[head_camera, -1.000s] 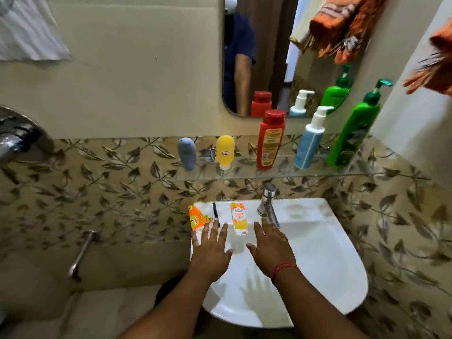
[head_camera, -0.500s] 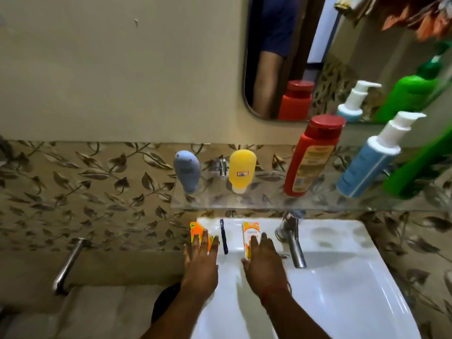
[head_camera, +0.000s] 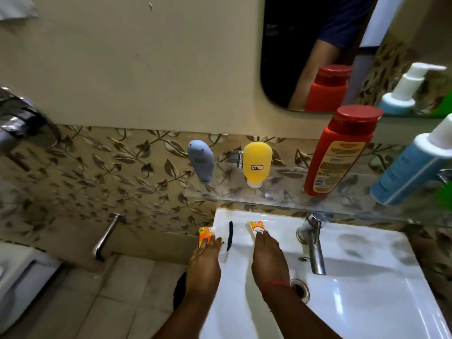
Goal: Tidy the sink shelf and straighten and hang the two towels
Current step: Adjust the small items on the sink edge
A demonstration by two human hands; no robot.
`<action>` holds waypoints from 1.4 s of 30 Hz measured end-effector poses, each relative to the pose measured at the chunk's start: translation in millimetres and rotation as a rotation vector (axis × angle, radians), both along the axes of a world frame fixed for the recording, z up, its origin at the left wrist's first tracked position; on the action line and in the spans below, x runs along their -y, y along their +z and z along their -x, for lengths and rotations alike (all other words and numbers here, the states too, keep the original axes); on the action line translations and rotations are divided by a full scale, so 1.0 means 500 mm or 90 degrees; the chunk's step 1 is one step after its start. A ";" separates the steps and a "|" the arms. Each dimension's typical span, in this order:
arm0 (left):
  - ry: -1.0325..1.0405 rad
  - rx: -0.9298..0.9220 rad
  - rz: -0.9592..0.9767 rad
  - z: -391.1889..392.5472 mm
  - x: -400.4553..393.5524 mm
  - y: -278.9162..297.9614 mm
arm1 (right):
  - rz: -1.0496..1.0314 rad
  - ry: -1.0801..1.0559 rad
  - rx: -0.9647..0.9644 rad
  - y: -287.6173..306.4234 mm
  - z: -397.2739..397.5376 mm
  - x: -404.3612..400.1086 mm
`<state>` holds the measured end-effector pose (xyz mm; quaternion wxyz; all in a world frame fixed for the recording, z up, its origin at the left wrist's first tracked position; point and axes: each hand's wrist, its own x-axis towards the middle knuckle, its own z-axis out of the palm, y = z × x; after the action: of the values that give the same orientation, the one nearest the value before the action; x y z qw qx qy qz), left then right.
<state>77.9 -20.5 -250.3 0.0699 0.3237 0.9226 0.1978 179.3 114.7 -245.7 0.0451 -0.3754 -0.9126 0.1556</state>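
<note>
On the white sink's (head_camera: 367,302) back left ledge lie an orange packet (head_camera: 205,234), a thin dark strip (head_camera: 230,234) and a small white-and-orange tube (head_camera: 256,228). My left hand (head_camera: 204,263) lies flat with its fingertips on the orange packet. My right hand (head_camera: 267,258) reaches forward, fingertips on the tube's near end. Above, the glass shelf (head_camera: 281,194) carries a grey bottle (head_camera: 200,160), a yellow bottle (head_camera: 256,162), a red bottle (head_camera: 340,150) and a blue pump bottle (head_camera: 413,165). No towel is in view.
A chrome tap (head_camera: 314,245) stands right of my right hand, over the drain (head_camera: 299,288). A mirror (head_camera: 318,45) hangs above the shelf. A wall spout (head_camera: 105,237) and a larger tap (head_camera: 17,121) stick out at the left. A green bottle's edge (head_camera: 446,192) shows far right.
Both hands slid forward onto the ledge: the left onto the orange packet, the right onto the tube. The view moved closer and to the left, losing the towels and most of the green bottle.
</note>
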 end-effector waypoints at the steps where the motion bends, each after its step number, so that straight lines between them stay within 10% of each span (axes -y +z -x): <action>1: 0.066 0.039 -0.049 -0.002 0.019 0.001 | 0.000 0.006 -0.061 0.002 0.005 0.012; 5: 0.223 0.092 -0.125 0.004 0.116 -0.018 | 0.166 0.036 -0.203 0.049 0.032 0.086; 12: 0.354 0.265 -0.158 0.028 0.283 -0.069 | 0.068 0.130 -0.198 -0.020 0.103 0.193; 28: 0.220 0.460 -0.134 0.174 0.372 -0.124 | 0.048 -0.210 -0.136 0.007 0.197 0.241; 42: 0.218 0.480 -0.132 0.190 0.381 -0.163 | -0.138 0.037 -0.208 0.092 0.231 0.324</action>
<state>-17.1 -211.2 -331.7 0.3355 0.0761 0.8482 0.4028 63.6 -47.3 -199.7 0.2282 -0.3112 -0.9151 0.1166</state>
